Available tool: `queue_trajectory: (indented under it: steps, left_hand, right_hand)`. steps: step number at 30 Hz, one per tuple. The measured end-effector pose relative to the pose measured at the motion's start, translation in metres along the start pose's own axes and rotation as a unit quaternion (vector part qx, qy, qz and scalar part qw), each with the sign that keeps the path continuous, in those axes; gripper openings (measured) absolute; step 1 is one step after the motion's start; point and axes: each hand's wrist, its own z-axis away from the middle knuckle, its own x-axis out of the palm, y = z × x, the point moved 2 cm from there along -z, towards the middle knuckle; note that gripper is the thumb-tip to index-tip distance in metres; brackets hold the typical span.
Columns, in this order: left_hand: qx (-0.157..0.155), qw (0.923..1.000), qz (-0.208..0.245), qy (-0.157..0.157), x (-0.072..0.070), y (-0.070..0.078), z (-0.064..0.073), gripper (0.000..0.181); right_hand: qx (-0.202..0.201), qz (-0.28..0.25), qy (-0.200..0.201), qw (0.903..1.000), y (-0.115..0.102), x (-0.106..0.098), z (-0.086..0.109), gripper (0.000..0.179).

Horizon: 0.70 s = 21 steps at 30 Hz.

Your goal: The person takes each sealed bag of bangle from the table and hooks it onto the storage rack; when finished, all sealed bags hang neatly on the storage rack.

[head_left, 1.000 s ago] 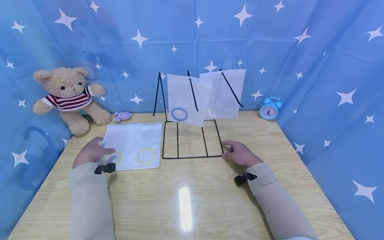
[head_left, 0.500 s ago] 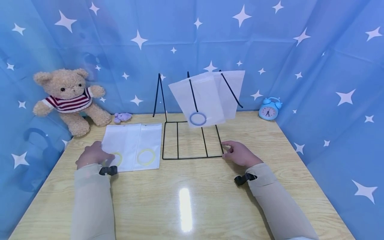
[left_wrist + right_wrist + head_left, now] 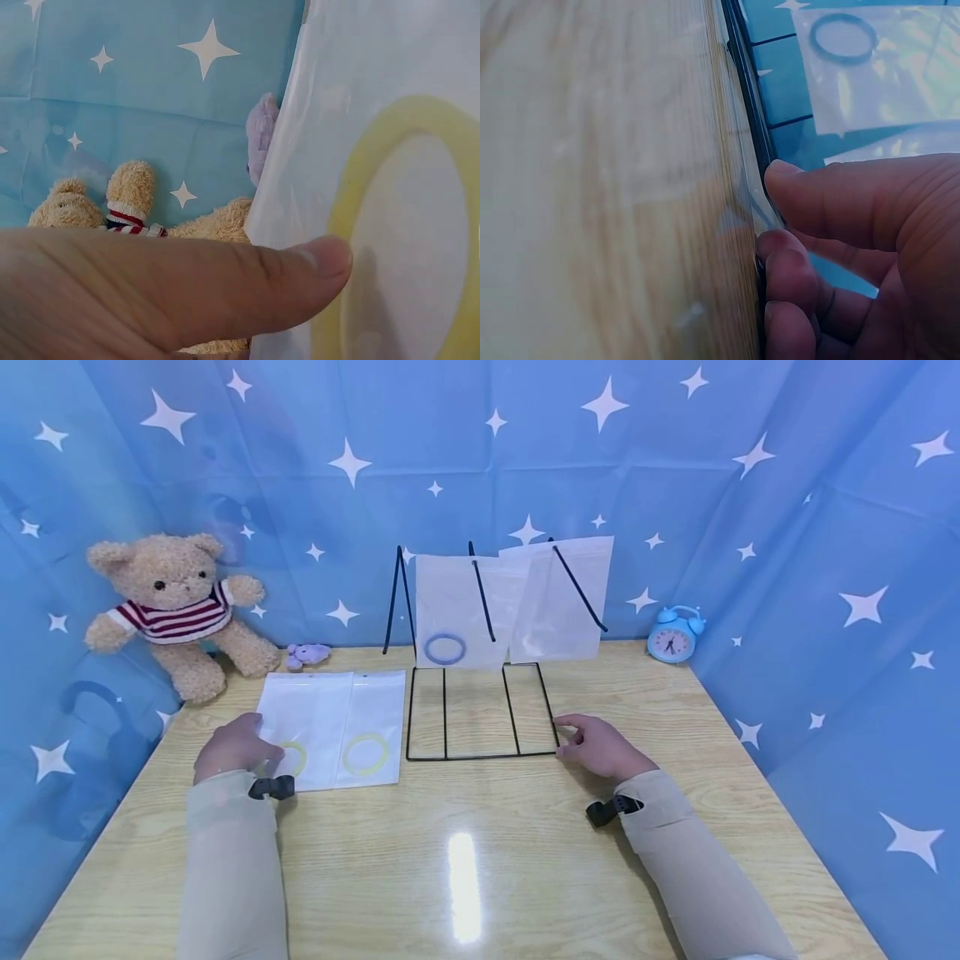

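In the head view my left hand (image 3: 234, 747) lies at the left edge of a white plastic zip bag (image 3: 306, 706) on the table. Its straight thumb touches the bag over a yellow ring (image 3: 352, 187); the other fingers are mostly hidden. Beside it lies a second bag (image 3: 378, 706) with a yellow ring (image 3: 366, 754). My right hand (image 3: 600, 747) pinches the right side of the base of a black wire rack (image 3: 480, 757). From the rack's arms hang a bag (image 3: 457, 597) with a blue ring (image 3: 445, 648) and another bag (image 3: 566, 602), partly overlapped.
At the back left sits a teddy bear (image 3: 176, 602) in a striped shirt, with a small purple plush toy (image 3: 307, 655) next to it. A blue alarm clock (image 3: 672, 635) stands at the back right. A starry blue curtain (image 3: 435, 427) encloses the wooden table (image 3: 390, 860).
The hanging bag with the blue ring has swung right and back left. My left hand has shifted slightly right and down over the bag. The right hand stays on the rack.
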Motion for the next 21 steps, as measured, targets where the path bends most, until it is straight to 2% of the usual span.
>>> queue_trajectory:
  steps: [3,6,8,11,14,21]
  left_hand:
    - [-0.006,0.9998,0.018,0.0,-0.0002,-0.0001,-0.0003,0.092]
    - [-0.012,0.9996,0.024,0.003,-0.0013,-0.0006,-0.0009,0.079]
    - [-0.006,0.9998,0.019,0.006,-0.0026,-0.0005,-0.0008,0.067]
    - [0.014,0.9999,0.006,0.007,-0.0043,-0.0005,-0.0005,0.052]
    - [0.041,0.9989,0.014,0.017,-0.0056,0.0009,0.0004,0.042]
    - [0.114,0.9909,0.053,0.048,-0.008,0.0087,0.0015,0.042]
  right_hand:
    - [0.001,-0.002,0.0,1.0,0.0001,0.0002,0.0002,0.06]
    - [-0.001,-0.002,0.0,1.0,-0.0002,-0.0001,0.001,0.06]
    - [-0.002,-0.002,0.003,1.0,-0.0005,-0.0004,0.0017,0.059]
    - [-0.005,0.001,0.006,1.0,-0.0016,-0.0006,0.0025,0.059]
    - [-0.004,0.003,0.006,1.0,-0.0025,-0.0001,0.0034,0.059]
    - [-0.006,-0.002,0.004,1.0,-0.0038,-0.0002,0.005,0.06]
